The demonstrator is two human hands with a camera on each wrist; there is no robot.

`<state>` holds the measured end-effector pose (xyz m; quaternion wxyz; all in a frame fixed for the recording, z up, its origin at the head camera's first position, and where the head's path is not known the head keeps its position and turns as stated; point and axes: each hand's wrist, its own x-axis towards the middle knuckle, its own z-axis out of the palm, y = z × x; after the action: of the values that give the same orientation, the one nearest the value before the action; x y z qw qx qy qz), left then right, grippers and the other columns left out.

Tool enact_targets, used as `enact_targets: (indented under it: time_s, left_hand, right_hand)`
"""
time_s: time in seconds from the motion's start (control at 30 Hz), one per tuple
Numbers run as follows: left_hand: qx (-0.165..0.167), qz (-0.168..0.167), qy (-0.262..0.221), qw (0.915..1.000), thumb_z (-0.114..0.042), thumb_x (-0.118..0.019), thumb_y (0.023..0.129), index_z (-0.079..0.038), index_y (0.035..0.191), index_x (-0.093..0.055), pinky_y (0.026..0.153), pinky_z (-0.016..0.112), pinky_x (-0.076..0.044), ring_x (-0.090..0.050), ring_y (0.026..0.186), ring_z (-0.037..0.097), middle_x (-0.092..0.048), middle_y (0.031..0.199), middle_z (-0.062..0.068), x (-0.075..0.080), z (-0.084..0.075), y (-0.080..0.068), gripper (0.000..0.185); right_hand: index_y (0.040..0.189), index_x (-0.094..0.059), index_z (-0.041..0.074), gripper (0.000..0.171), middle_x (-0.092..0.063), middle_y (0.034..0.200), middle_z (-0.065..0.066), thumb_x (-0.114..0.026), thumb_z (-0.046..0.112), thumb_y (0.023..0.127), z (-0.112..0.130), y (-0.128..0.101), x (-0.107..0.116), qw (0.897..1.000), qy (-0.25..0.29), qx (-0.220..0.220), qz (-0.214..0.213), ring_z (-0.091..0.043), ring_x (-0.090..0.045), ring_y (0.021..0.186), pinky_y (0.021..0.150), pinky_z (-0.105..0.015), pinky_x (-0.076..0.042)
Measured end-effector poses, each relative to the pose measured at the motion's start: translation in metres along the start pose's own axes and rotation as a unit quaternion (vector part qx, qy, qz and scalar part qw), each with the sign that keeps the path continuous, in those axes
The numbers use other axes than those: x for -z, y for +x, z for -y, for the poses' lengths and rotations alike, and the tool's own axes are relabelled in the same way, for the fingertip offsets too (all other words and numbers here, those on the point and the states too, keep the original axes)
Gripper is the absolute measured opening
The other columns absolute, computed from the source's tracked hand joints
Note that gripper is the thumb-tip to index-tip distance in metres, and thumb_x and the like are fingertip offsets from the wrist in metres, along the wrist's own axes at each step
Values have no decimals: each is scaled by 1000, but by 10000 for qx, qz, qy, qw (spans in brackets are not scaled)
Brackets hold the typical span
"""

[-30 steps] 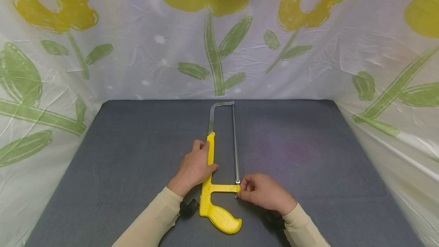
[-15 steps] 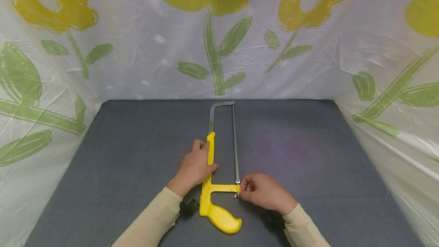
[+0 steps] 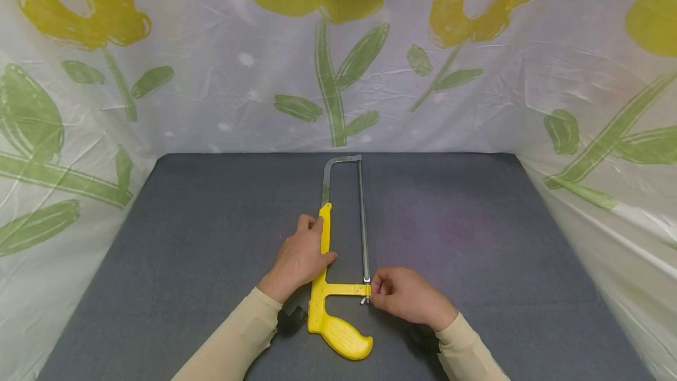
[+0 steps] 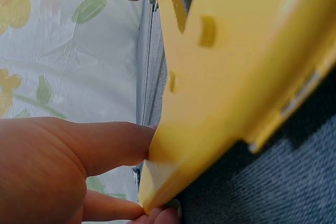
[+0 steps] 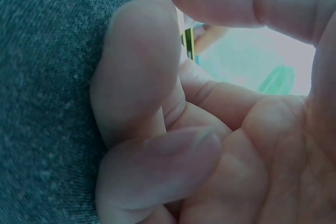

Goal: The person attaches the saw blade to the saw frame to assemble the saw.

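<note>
A hacksaw (image 3: 346,334) with a yellow handle and a silver front bow lies flat, its bow pointing away. Its thin blade (image 3: 363,222) runs along the right side, down to the yellow crosspiece (image 3: 346,290). My left hand (image 3: 300,254) grips the yellow back of the frame between thumb and fingers, seen close in the left wrist view. At the end of the crosspiece, my right hand (image 3: 409,298) has curled fingers, with thumb and forefinger tips at the small metal wing nut (image 3: 365,300). The right wrist view shows those fingertips close together, partly hiding the metal end.
Dark grey cloth covers the table (image 3: 211,204). A white curtain (image 3: 222,75) printed with yellow flowers hangs behind it and along both sides. Black straps (image 3: 292,319) sit at the wrists.
The wing nut has turned slightly and more of it shows beside the right thumb, which has shifted a little to the right. The left hand and saw frame stay put.
</note>
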<state>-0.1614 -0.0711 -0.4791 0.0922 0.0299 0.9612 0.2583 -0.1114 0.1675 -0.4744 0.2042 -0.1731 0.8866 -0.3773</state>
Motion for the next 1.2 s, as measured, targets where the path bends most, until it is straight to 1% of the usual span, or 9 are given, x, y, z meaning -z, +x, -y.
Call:
enact_targets:
  time_s: [0.43, 0.83, 0.97, 1.2]
  left_hand:
    - [-6, 22, 30, 10000, -26, -88, 92, -3, 165, -43, 69, 31, -57, -61, 83, 21, -47, 148, 17, 0, 0, 0, 89]
    - [22, 57, 8, 10000, -26, -88, 92, -4, 165, -42, 66, 29, -55, -60, 80, 20, -46, 149, 17, 0, -1, 0, 89]
    - [13, 36, -5, 10000, -26, -88, 92, -3, 165, -43, 66, 29, -55, -60, 81, 20, -47, 148, 17, 0, 0, 0, 89]
    - [-9, -1, 13, 10000, -27, -87, 92, -3, 165, -42, 68, 30, -57, -60, 82, 21, -47, 148, 17, 0, 0, 0, 89]
  right_hand:
    - [85, -69, 18, 8, -56, 65, 12, -73, 12, 87, 0, 0, -1, 10000, -82, 19, -37, -2, -45, 56, 53, -22, -36]
    - [84, -69, 18, 8, -56, 65, 12, -73, 12, 88, 0, 0, -1, 9999, -82, -1, -67, -1, -45, 56, 53, -22, -35]
    - [84, -69, 16, 8, -56, 66, 10, -75, 12, 87, 0, -1, -1, 9999, -63, 46, -77, -2, -45, 56, 54, -22, -35]
    - [84, -70, 16, 8, -56, 66, 10, -76, 11, 87, 1, -1, 0, 10000, -10, 3, -70, -3, -45, 56, 54, -23, -35]
